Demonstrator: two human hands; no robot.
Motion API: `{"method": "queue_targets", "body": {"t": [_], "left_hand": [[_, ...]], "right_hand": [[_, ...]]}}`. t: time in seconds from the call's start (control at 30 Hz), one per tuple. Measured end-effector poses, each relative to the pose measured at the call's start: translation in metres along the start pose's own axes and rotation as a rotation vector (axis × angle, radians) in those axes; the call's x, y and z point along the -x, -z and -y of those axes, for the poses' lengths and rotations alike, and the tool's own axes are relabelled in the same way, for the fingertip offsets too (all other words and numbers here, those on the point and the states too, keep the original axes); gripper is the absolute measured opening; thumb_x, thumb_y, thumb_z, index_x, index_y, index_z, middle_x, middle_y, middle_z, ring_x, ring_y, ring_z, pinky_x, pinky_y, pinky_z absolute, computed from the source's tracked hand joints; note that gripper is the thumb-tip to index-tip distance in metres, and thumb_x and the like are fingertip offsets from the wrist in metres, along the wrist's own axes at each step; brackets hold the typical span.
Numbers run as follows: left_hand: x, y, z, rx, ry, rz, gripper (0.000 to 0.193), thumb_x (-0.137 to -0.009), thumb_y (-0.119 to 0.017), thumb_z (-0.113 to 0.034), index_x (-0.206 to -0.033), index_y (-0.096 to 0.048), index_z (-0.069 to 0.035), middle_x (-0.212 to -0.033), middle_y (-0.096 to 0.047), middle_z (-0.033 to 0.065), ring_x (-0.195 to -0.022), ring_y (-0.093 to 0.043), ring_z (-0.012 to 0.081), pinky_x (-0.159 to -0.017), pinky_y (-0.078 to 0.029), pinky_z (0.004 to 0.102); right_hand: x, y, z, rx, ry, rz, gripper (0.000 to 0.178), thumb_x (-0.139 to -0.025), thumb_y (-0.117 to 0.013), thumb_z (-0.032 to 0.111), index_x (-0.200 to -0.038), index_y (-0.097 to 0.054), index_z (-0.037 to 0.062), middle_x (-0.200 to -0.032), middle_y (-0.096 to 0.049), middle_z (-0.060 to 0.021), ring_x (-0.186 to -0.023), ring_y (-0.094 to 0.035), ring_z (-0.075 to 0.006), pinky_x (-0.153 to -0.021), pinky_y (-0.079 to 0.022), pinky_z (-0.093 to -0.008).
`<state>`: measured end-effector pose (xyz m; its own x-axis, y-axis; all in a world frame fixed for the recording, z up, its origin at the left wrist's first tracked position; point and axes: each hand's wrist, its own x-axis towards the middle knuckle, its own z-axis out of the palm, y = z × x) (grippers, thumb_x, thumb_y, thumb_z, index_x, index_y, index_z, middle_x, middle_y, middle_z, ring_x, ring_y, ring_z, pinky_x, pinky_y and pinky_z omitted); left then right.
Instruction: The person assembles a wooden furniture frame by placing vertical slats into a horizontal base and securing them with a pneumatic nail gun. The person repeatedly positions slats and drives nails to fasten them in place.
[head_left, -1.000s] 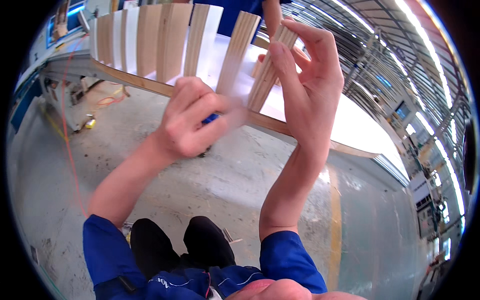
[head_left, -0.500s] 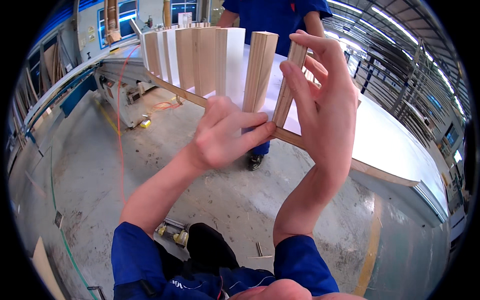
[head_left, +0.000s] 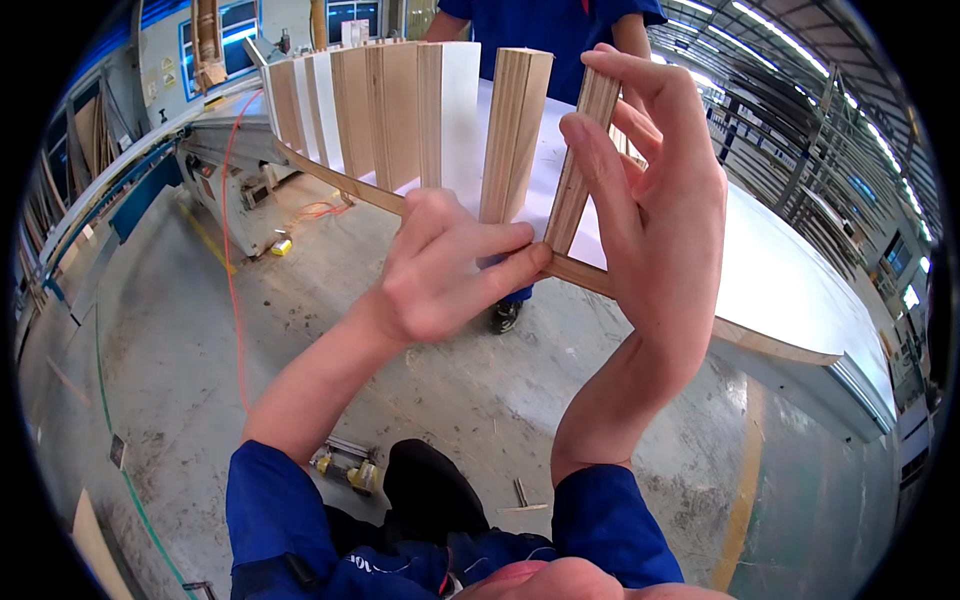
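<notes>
My right hand [head_left: 665, 190] is closed round an upright plywood block [head_left: 582, 165], thumb on its near side and fingers over its top and far side. The block's lower end stands at the curved edge of a white-topped board [head_left: 770, 270]. At the block's foot, my left hand [head_left: 430, 270] is closed, its index finger and thumb pinched together at the board's edge, touching the block's bottom corner. Just left of the held block stands another plywood block [head_left: 515, 135], slightly tilted in view. Beyond it, a white-faced block [head_left: 460, 120] stands in the curving row.
Several more upright blocks [head_left: 350, 110] follow the board's edge leftward. Across the board stands a person in blue [head_left: 540, 30]. A machine [head_left: 225, 190] with an orange hose [head_left: 232, 270] is at the left. A yellowish tool [head_left: 345, 468] lies on the floor by my feet.
The view has shifted slightly, so the row of blocks sits a little further left and higher. Both hands keep the same hold at the block and board edge.
</notes>
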<state>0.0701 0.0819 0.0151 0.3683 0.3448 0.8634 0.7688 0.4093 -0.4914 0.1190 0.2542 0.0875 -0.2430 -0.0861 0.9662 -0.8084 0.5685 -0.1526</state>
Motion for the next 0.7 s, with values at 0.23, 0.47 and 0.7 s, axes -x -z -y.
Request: {"method": "queue_targets", "body": {"t": [0.23,0.47,0.7], "left_hand": [[0.012,-0.007,-0.007,-0.103,0.088,-0.054,0.033,-0.061,-0.079,-0.013,-0.094,-0.078,-0.012,-0.098,-0.070,-0.0010,-0.083,-0.052,0.0146,-0.073,-0.037,0.0295],[0.057,0.000,-0.021,-0.097,0.126,-0.082,0.041,-0.064,-0.077,-0.012,-0.105,-0.077,-0.017,-0.114,-0.065,-0.0013,-0.090,-0.049,0.0148,-0.079,-0.037,0.0308],[0.248,0.045,-0.022,0.017,0.866,0.298,0.029,-0.080,-0.071,-0.003,-0.108,-0.071,-0.007,-0.106,-0.067,0.0126,-0.097,-0.063,0.0320,-0.087,-0.049,0.0419]], "right_hand": [[-0.001,-0.004,-0.001,0.011,0.024,-0.008,0.033,-0.094,-0.067,0.008,-0.125,-0.056,0.0019,-0.121,-0.063,-0.0108,-0.107,-0.066,-0.0182,-0.103,-0.051,-0.0423],[-0.004,-0.005,-0.009,-0.069,0.054,0.008,0.033,-0.093,-0.067,0.005,-0.124,-0.056,0.0009,-0.121,-0.062,-0.0099,-0.112,-0.063,-0.0182,-0.099,-0.052,-0.0389],[0.000,-0.014,-0.013,0.012,0.033,-0.025,0.031,-0.094,-0.067,0.012,-0.123,-0.061,0.0031,-0.108,-0.069,-0.0089,-0.101,-0.067,-0.0171,-0.087,-0.054,-0.0313]]}}
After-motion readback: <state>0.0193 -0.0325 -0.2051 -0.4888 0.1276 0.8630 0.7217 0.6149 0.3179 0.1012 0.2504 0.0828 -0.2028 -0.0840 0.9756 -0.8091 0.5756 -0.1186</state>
